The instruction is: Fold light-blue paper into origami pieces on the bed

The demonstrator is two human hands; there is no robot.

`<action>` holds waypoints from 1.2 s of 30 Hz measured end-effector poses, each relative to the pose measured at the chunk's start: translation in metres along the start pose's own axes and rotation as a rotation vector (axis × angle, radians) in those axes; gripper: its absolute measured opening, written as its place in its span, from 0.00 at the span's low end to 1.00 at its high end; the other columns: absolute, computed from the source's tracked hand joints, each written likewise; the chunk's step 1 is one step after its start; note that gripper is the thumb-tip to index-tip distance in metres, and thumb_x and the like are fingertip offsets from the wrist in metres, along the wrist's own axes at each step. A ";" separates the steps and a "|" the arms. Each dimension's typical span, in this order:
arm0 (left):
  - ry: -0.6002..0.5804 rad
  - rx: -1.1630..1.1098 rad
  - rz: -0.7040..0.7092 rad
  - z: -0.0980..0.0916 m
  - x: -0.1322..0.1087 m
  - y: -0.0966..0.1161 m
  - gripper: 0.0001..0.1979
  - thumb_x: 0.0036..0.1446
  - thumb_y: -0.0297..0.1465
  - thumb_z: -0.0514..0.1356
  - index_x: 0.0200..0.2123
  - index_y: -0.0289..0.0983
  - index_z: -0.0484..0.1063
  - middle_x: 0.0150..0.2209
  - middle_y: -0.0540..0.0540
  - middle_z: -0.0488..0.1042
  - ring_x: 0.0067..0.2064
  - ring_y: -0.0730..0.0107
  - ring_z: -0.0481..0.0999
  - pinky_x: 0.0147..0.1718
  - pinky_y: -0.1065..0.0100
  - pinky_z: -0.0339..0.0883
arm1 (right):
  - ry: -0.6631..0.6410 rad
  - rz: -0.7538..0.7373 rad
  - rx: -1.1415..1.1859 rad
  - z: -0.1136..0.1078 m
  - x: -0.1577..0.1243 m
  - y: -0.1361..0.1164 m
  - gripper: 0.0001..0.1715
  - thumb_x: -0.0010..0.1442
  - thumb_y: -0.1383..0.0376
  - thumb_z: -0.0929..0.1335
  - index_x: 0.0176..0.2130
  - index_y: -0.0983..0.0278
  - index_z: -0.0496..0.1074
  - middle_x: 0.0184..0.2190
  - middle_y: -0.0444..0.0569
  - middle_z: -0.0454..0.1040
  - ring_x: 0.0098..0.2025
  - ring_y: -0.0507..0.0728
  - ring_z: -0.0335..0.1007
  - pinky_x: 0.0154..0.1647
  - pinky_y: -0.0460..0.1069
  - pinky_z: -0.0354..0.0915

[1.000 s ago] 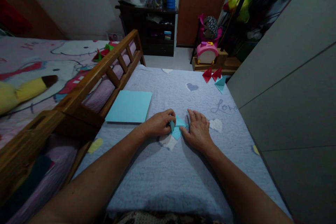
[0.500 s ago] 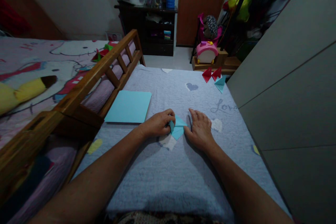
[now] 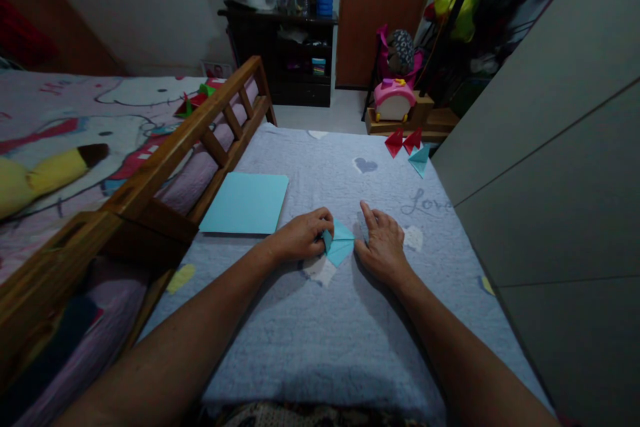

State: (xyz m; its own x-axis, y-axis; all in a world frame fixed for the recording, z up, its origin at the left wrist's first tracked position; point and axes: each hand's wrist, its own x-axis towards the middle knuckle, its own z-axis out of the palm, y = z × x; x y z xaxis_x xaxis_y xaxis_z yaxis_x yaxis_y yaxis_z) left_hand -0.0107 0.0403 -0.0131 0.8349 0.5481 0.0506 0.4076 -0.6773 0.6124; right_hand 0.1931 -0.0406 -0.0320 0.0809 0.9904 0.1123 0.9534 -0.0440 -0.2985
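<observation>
A small folded piece of light-blue paper [image 3: 341, 244] lies on the pale blue bedsheet [image 3: 320, 333] between my two hands. My left hand [image 3: 306, 233] is closed on its left edge, fingers curled, hiding that end of the paper. With fingers stretched out, my right hand [image 3: 382, 240] rests at the other side, its thumb at the paper's right-hand tip. Creases run across the paper's visible face toward that tip. To the left of my left hand lies a flat light-blue square of paper [image 3: 246, 203].
At the far right corner stand two red folded papers [image 3: 394, 143] and a light-blue folded one [image 3: 419, 160]. A wooden bed rail [image 3: 190, 143] runs along the left. A pale cabinet [image 3: 560, 167] borders the right side. Beyond the far edge sits a pink toy case [image 3: 395, 100].
My right hand has shifted slightly right, its index finger more extended. The folded paper's right part now looks flatter, with a narrower tip. My left hand keeps its place.
</observation>
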 end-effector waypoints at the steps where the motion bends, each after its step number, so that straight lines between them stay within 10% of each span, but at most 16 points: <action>1: 0.001 -0.002 -0.003 0.000 0.000 0.000 0.09 0.50 0.21 0.57 0.33 0.36 0.74 0.43 0.45 0.69 0.42 0.66 0.73 0.44 0.67 0.67 | 0.001 0.000 -0.008 0.000 0.001 0.001 0.42 0.59 0.64 0.64 0.70 0.59 0.52 0.58 0.57 0.65 0.58 0.67 0.58 0.59 0.63 0.54; 13: 0.017 -0.012 0.007 0.002 0.000 -0.001 0.07 0.51 0.22 0.57 0.32 0.36 0.73 0.42 0.44 0.70 0.42 0.65 0.73 0.45 0.67 0.67 | 0.051 -0.034 0.002 0.006 0.002 0.000 0.46 0.61 0.51 0.65 0.68 0.69 0.50 0.60 0.64 0.63 0.61 0.72 0.56 0.61 0.67 0.51; 20: 0.022 -0.077 0.006 -0.002 -0.002 0.002 0.09 0.48 0.20 0.57 0.31 0.36 0.73 0.41 0.45 0.70 0.42 0.66 0.72 0.43 0.68 0.67 | 0.076 -0.005 0.052 0.006 0.007 0.009 0.41 0.60 0.60 0.67 0.68 0.66 0.53 0.58 0.63 0.66 0.59 0.72 0.58 0.61 0.68 0.52; 36: 0.428 0.017 0.021 0.002 -0.016 0.006 0.10 0.48 0.20 0.61 0.34 0.37 0.74 0.57 0.40 0.67 0.62 0.53 0.64 0.61 0.51 0.60 | -0.086 0.059 0.965 -0.001 0.007 0.000 0.43 0.59 0.54 0.69 0.65 0.62 0.50 0.40 0.48 0.73 0.38 0.57 0.71 0.43 0.55 0.69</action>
State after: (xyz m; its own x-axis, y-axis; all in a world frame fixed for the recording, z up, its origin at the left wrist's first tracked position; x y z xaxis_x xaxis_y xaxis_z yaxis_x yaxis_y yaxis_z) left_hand -0.0205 0.0266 -0.0120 0.6154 0.6861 0.3880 0.4011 -0.6964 0.5951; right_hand 0.1942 -0.0343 -0.0304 0.0630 0.9979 0.0141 0.2969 -0.0053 -0.9549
